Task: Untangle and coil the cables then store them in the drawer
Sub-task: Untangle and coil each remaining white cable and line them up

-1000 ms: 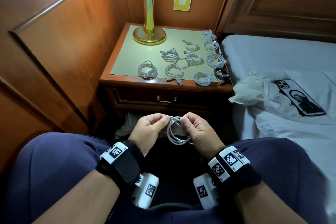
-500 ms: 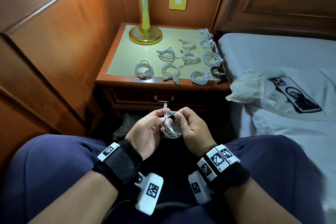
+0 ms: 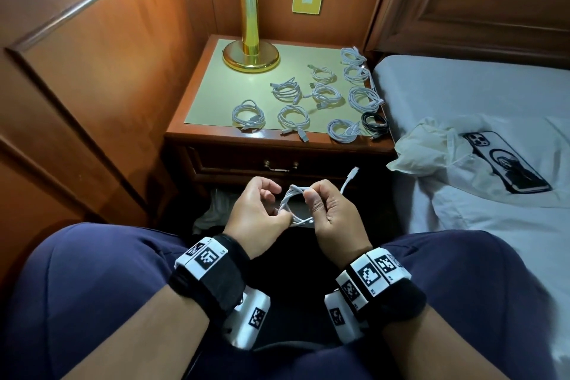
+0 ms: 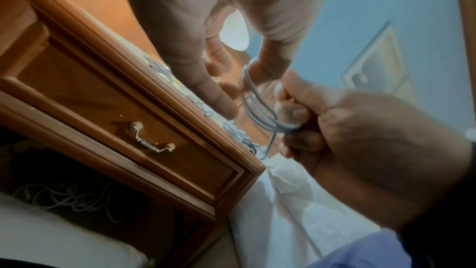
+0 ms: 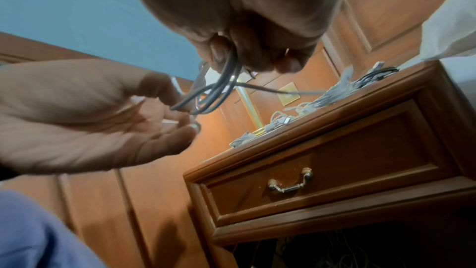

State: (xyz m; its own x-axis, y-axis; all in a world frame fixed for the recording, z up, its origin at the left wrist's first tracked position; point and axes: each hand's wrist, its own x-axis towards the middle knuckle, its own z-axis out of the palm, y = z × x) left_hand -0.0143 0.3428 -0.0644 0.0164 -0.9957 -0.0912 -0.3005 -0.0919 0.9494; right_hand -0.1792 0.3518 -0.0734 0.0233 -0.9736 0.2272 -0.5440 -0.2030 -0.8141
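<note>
Ten coiled cables (image 3: 311, 102) on nightstand (image 3: 203, 86), drawer (image 3: 277, 163) closed

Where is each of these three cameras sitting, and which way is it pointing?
Head: worn on the head, looking forward and down at the nightstand with coiled cables, the bed, both thighs, both wrists, and the left hand and right hand holding a white cable.
Left wrist: on the left wrist, looking up along the palm across to the right hand; closed drawer beside.
Right wrist: on the right wrist, looking up along its fingers across to the left hand.
Shared: both wrist views show the cable and the drawer's handle.
</note>
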